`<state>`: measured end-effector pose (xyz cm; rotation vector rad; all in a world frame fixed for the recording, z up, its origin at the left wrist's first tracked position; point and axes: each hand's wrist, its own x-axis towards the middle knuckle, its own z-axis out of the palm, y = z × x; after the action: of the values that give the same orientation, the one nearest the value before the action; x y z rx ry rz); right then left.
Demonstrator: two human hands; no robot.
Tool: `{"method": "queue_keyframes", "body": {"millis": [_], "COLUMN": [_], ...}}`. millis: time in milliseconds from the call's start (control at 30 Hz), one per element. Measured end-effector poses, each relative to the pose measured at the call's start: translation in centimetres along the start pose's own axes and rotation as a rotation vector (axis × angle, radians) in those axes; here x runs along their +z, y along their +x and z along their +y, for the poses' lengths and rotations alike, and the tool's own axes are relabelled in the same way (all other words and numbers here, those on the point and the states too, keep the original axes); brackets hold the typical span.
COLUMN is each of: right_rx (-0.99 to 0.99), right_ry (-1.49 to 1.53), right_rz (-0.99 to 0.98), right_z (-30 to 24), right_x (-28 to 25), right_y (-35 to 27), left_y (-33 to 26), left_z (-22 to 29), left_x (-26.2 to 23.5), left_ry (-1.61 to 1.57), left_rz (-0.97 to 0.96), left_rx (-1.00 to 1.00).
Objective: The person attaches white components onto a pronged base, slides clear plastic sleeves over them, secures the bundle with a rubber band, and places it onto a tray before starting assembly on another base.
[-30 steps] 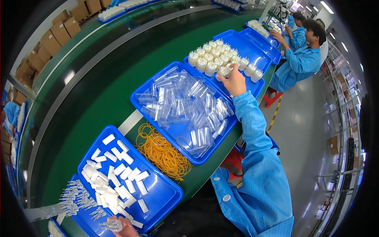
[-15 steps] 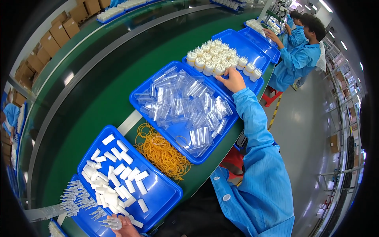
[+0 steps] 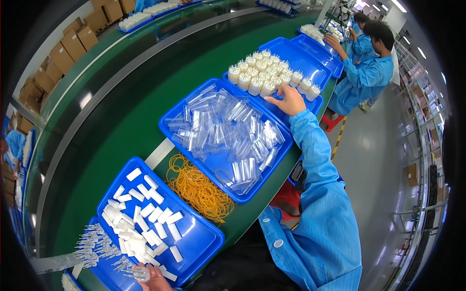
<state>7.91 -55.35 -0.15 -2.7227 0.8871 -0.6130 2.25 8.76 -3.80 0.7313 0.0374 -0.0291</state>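
My right hand (image 3: 287, 100) reaches far out on a blue sleeve, fingers spread and empty, just beside the white capped bundles (image 3: 264, 73) standing in the far blue tray (image 3: 301, 57). My left hand (image 3: 151, 278) shows at the bottom edge, closed on a small clear piece (image 3: 140, 274) over the near blue tray (image 3: 194, 242) of white rectangular blocks (image 3: 141, 218). A middle blue tray (image 3: 264, 167) holds several clear plastic sleeves (image 3: 225, 128). Yellow rubber bands (image 3: 199, 189) lie in a heap between the two nearer trays.
A green conveyor belt (image 3: 116, 116) runs along the far side of the trays. Clear needle-like parts (image 3: 94, 245) lie at the lower left. Two people in blue coats (image 3: 366, 72) work farther down the line. Cardboard boxes (image 3: 73, 43) stack at the upper left.
My right hand has drawn back from above the white capped bundles toward me and now sits at the near edge of that tray. The left hand barely moved.
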Motion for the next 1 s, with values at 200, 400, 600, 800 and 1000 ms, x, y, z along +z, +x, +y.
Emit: {"method": "queue_keyframes", "body": {"millis": [200,400,600,800,1000], "right_rx": [-0.036,-0.339,-0.316,-0.242,-0.211], "right_ry": [0.132,0.097,0.039,0.047,-0.011], "right_rz": [0.132,0.177,-0.006,0.132,0.097], "right_z": [-1.9,0.9,2.1,4.7,7.6], "right_x": [-1.5,-2.4,-3.5,-4.5,-5.4], "right_y": [0.0,4.0,5.6,5.5,6.5], "left_y": [-0.2,-0.6,0.3,-1.0,-5.4], "left_z": [1.0,4.7,8.9,9.4,13.9], "left_x": [-0.9,1.8,-3.5,-5.5,-13.9], "left_ry": [0.068,0.633,1.284,1.716,1.589], "left_rz": [-0.065,0.218,0.547,0.469,0.403], "left_rx": [-0.005,0.312,0.624,0.333,0.171]}}
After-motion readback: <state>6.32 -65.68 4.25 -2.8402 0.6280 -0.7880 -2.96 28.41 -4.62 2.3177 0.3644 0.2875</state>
